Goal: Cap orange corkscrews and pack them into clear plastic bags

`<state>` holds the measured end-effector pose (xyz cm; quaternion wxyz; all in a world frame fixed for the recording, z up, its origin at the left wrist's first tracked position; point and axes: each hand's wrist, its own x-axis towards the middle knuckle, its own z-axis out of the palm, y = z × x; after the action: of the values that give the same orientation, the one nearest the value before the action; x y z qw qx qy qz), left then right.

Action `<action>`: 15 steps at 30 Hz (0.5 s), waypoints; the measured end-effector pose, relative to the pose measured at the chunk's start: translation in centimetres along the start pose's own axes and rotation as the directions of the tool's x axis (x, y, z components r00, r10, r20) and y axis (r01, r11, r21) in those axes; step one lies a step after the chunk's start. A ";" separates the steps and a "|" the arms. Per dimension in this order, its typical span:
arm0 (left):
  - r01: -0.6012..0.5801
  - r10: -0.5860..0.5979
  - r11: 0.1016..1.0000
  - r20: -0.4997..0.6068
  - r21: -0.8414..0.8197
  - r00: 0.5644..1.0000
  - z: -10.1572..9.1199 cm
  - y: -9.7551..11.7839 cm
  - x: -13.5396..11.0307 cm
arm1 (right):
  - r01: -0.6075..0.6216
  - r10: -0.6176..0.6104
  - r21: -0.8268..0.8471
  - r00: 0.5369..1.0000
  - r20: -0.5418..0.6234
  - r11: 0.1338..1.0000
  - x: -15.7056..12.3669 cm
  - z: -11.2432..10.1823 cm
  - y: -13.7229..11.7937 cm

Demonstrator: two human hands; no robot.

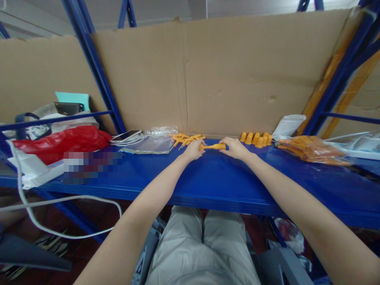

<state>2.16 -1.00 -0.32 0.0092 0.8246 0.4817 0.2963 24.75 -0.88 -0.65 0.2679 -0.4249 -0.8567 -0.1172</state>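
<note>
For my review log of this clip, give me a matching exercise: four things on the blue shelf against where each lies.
Things: 1 orange stick; 2 phone; 3 red bag; 4 orange caps.
Places: A far left of the shelf; B held between the left hand and right hand; C just right of the right hand, near the cardboard; D beside white cables and the clear bag.
Pairs: 1-B; 2-D; 3-A; 4-C.

No writing, label, brand or number can be read on the shelf or the cardboard.
</note>
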 end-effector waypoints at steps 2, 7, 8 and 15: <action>0.007 -0.007 1.000 -0.003 0.002 1.000 -0.1 0.0 0.0 | 0.037 -0.033 -0.140 0.999 0.025 0.990 0.1 -0.4 -0.9; -0.018 0.018 1.000 -0.008 -0.016 1.000 -0.1 -0.3 0.0 | 0.105 -0.084 -0.242 0.992 0.095 0.965 0.1 -1.2 -2.1; -0.040 0.039 0.999 -0.014 -0.017 0.999 -0.1 -0.4 0.0 | 0.103 -0.079 -0.228 0.990 0.113 0.968 0.1 -1.4 -2.2; -0.206 0.205 0.979 -0.087 -0.006 0.975 -0.1 -1.0 -0.1 | -0.091 0.076 0.054 0.970 0.230 0.994 0.3 -1.4 -1.7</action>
<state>1.25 -0.59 -0.59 -0.0359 0.8564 0.3918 0.3343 23.72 -2.27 0.71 0.1861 -0.4625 -0.8664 -0.0288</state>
